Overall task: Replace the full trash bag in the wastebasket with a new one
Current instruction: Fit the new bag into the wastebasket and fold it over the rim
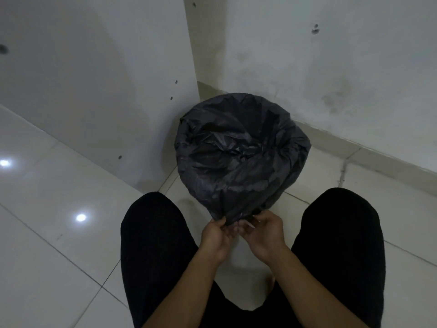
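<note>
- Left of the trash bag [238, 150], the glossy floor [47, 233] mirrors two lamps. It looks slick, so a hard tug could likely slide whatever stands on it.
- At the trash bag's near edge, the left hand [216, 233] pinches the gathered black film with curled fingers.
- The trash bag itself sits in the wall corner, draped over what is presumably the wastebasket, which is fully hidden. Its middle sags inward.
- Just right of that same gather, the right hand [262, 229] also pinches the film, nearly touching the left hand.
- Pulling the gather toward the knees could drag the far hem off the rim, or split the thin plastic.
- Right of the trash bag, the stained wall [354, 67] stands close, leaving little room to lift.
</note>
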